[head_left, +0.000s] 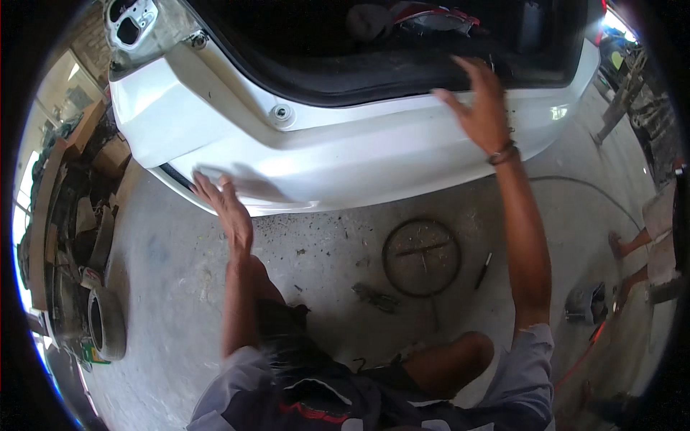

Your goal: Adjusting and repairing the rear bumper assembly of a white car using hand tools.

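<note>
A white car's rear bumper [374,151] curves across the upper half of the view, below the dark, open boot [460,57] with its black rubber seal. My left hand [228,210] is at the bumper's lower left edge with its fingers stretched out. It looks empty, and whether it touches the panel I cannot tell. Over the bumper's upper edge, right of the middle, my right hand [483,108] has its thumb and fingers spread and nothing in it. A dark band circles that wrist. At the upper left the tail lamp opening [133,29] is bare.
On the concrete floor lie a black ring [388,276] around a T-shaped tool, a slim dark tool [484,271] and a dark metal piece [375,297]. A tyre [108,323] stands left by cluttered shelves. Another person's legs [636,262] and a dark container [586,303] are right.
</note>
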`<move>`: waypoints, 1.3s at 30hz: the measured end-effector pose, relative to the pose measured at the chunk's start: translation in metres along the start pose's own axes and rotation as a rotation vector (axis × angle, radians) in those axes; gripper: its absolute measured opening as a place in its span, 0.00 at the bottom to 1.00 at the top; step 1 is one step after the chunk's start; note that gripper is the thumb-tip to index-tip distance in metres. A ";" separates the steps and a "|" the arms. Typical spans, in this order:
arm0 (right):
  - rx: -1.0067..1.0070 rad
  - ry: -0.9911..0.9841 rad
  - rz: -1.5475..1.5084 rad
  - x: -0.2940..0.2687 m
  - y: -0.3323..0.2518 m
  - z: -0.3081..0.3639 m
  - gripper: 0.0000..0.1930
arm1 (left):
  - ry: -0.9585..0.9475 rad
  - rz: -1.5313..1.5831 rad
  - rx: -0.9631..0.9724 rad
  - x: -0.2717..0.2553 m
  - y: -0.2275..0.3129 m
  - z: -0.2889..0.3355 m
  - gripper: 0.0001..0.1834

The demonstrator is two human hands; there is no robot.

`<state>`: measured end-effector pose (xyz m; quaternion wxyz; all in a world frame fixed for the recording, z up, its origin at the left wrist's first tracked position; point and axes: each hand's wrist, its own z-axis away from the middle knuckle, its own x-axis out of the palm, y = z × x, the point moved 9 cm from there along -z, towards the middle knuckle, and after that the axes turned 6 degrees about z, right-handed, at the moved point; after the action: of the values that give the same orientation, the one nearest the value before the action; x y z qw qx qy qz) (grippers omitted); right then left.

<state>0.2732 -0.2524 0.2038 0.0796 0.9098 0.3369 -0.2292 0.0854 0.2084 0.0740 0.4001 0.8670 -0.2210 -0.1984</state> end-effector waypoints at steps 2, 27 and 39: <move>-0.030 -0.027 -0.125 0.030 -0.069 -0.018 0.41 | 0.053 0.675 -0.445 0.029 -0.057 0.039 0.45; 0.049 -0.180 0.052 0.119 -0.197 -0.057 0.39 | -0.630 2.735 -0.823 0.107 -0.131 0.046 0.36; 0.145 -0.136 -0.055 0.120 -0.204 -0.064 0.27 | 0.580 3.122 -1.218 0.110 -0.216 0.048 0.37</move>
<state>0.2442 -0.0089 0.2061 0.0297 0.8859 0.3381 -0.3163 0.1995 0.2458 -0.1422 -0.4742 0.4218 0.6225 -0.4580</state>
